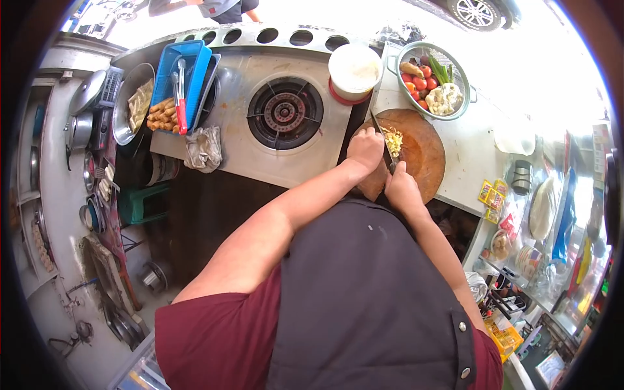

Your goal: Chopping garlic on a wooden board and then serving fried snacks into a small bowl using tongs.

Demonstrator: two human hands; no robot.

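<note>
My right hand (403,187) grips the handle of a kitchen knife (381,129) over a round wooden chopping board (427,151). The blade points away from me, along the left side of a small heap of chopped pale yellow pieces, possibly garlic or ginger (393,141). My left hand (366,148) is at the board's left part, its curled fingers close against the blade. Whether those fingers hold anything is hidden.
Behind the board stands a green-rimmed colander (460,105) of vegetables. A white tub (355,73) stands left of it, near a gas burner (284,112). Farther left are a blue basket (170,73), red-handled tongs (181,105), fried rolls (163,116) and a crumpled cloth (203,148).
</note>
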